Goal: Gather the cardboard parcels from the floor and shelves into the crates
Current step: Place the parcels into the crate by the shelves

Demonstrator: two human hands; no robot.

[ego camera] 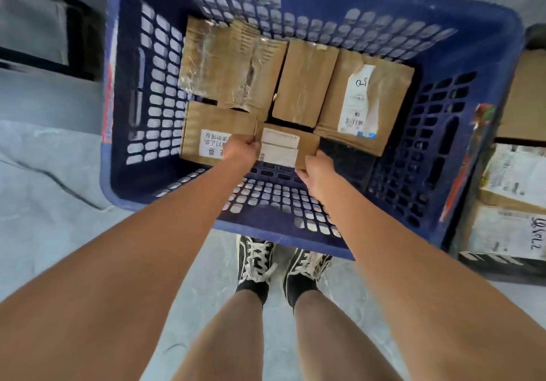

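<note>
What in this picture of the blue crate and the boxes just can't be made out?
All from the head view:
- Label text on the small box held by the left hand and right hand: too blurred and small.
- Crate floor under the boxes: covered by them.
- Second crate at right: cut off by the picture's edge.
- Dark frame at upper left: blurred.

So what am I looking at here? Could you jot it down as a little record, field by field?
container: blue crate on the floor
parcel in hand: small cardboard parcel with white labels, low inside the crate
left hand: grips the parcel's left edge
right hand: grips its right corner
already in crate: four more cardboard parcels, e.g. the barcode-labelled parcel
nearby: second container of parcels at right
</note>
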